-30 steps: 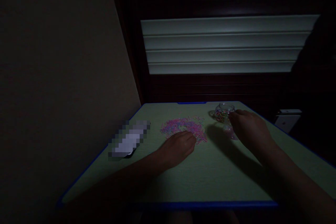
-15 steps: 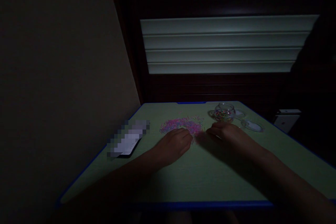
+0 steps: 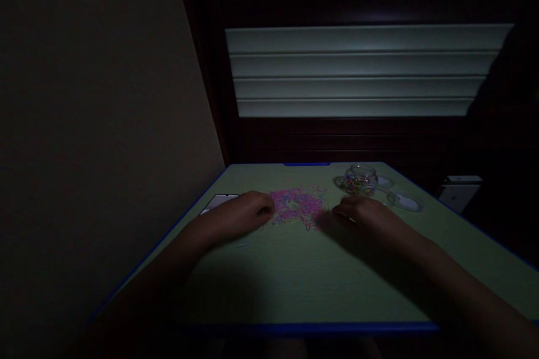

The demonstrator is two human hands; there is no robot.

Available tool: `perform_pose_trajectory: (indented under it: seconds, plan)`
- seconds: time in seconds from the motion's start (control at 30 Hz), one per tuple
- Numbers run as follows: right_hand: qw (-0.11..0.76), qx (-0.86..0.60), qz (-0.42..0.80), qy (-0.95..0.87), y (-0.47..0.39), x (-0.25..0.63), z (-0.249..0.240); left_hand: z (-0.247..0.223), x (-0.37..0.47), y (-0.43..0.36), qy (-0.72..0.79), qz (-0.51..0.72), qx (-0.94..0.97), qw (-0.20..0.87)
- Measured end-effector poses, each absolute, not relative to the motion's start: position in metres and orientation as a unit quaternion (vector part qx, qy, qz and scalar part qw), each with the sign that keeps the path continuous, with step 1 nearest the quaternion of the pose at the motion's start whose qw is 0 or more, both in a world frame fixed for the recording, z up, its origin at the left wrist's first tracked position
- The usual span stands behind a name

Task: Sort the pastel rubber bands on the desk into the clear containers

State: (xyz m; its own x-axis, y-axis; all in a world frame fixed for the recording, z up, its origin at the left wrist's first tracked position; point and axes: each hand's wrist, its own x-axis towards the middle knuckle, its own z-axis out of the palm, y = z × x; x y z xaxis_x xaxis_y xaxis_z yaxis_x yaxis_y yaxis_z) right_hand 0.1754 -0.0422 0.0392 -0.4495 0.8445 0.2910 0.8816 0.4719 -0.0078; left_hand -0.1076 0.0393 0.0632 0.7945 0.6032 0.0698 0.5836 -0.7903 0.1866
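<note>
A loose pile of tiny pink and purple bands [image 3: 301, 202], which look like rubber bands, lies spread on the pale green table [image 3: 320, 280]. At the pile's left edge is my left hand [image 3: 250, 210], its fingers curled in and the thumb close to them; whether it holds a band is too dark to tell. My right hand [image 3: 364, 210] hovers just right of the pile with fingertips pinched together, and anything between them is too small to make out. Behind my right hand stands a clear round jar [image 3: 360, 180] with colourful small pieces inside.
Beside the jar lies a clear oval lid or dish [image 3: 407, 202]. A phone [image 3: 219, 200] rests at the left, partly behind my left arm. A small pale strip [image 3: 243, 245] lies nearer me. White boxes [image 3: 460, 193] stand beyond the table's right edge; a wall [image 3: 126, 123] rises at left.
My left hand has moved left from the front of the pile to its left edge, now covering part of the phone. My right hand has stayed almost in place.
</note>
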Motion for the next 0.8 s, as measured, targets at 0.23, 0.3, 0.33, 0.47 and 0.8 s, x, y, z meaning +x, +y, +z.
perform_pose_trajectory:
  seconds: [0.23,0.3,0.33,0.47,0.8]
  plan:
    - [0.134,-0.511,-0.066,-0.847,-0.045,0.172,0.042,0.075,-0.127,0.043,0.377,-0.068,0.904,0.187]
    - [0.135,-0.508,-0.069,-0.848,-0.045,0.173,0.042,0.075,-0.129,0.041,0.397,-0.099,0.893,0.185]
    - [0.135,-0.506,-0.068,-0.849,-0.045,0.173,0.041,0.075,-0.129,0.041,0.405,-0.110,0.889,0.183]
    - [0.135,-0.501,-0.067,-0.852,-0.045,0.174,0.041,0.075,-0.127,0.038,0.412,-0.140,0.882,0.181]
    - [0.136,-0.505,-0.073,-0.849,-0.047,0.171,0.044,0.072,-0.127,0.035,0.424,-0.145,0.881,0.149]
